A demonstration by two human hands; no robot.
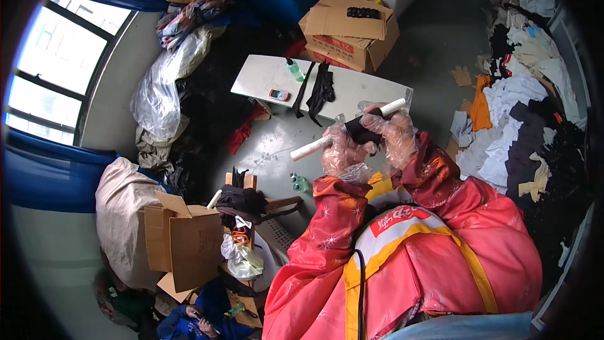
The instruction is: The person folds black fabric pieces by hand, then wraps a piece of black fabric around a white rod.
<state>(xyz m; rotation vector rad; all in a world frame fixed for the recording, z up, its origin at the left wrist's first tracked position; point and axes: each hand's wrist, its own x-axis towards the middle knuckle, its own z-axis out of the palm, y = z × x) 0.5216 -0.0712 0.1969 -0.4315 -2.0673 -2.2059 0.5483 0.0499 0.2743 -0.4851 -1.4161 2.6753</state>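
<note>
My left hand [343,152], in a clear plastic glove, is closed around a white tube [309,148] with black cloth [361,128] wound about its middle. The tube slants up to the right, both white ends sticking out past the cloth. Also gloved, my right hand [399,137] grips the same roll near its right end. Both hands are just off the front edge of a narrow white table [264,74]. On that table lie black fabric strips [321,93], a red-and-white phone [279,95] and a green bottle [294,70].
Behind the table stands a cardboard box [352,47]. Heaps of clothes [509,113] line the right side. At lower left are an open carton [195,245], a stool piled with black cloth [242,203] and a person in blue [189,322]. Another green bottle [299,182] is on the floor.
</note>
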